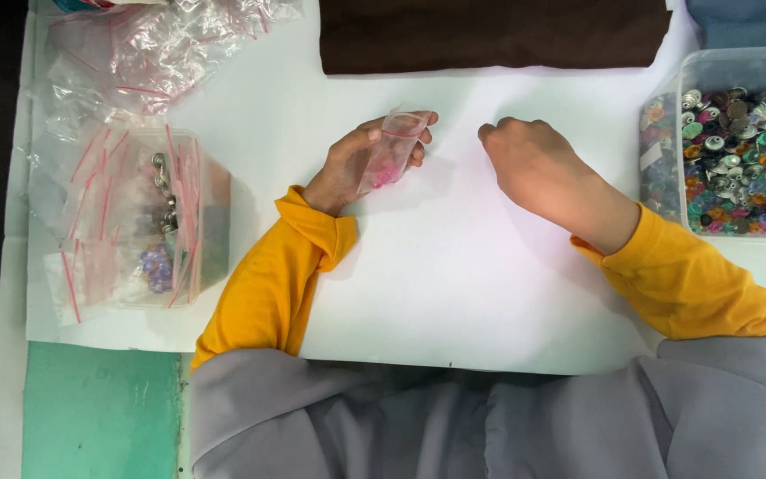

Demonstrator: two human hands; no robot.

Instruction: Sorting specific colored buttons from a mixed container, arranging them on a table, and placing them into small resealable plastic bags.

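Presently the left hand [356, 160] pinches a small clear bag [390, 149] holding pink pieces, thumb and fingers closed on it, at 11 o'clock from sheet centre. The right hand [534, 164] rests at 1 o'clock, fingers curled together, holding nothing visible. Open white sheet [454, 293] lies between and below them. A button box [729, 160] sits at the 3 o'clock edge, a bag tub [148, 217] at 9, brown cloth [489, 35] at 12.

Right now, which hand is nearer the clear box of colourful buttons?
Right. The right hand rests just left of the button box; the left hand, holding a small bag, is farther left.
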